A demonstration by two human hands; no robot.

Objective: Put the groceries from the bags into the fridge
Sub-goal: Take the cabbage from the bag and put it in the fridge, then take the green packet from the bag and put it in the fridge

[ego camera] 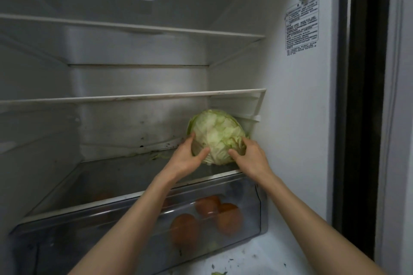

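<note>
A pale green cabbage [218, 134] rests on the lowest glass shelf [125, 176] of the open fridge, pushed into the right rear corner. My left hand [187, 157] cups its left side and my right hand [251, 158] cups its right side, thumbs pressed on the front leaves. Both forearms reach in from the bottom of the view. No grocery bags are in view.
Below the shelf a clear crisper drawer [250, 196] holds several orange fruits [185, 230]. Two more shelves [134, 96] sit above. The fridge's right wall carries a printed label [301, 24]. Leaf scraps lie on the fridge floor [245, 259] and on the shelf.
</note>
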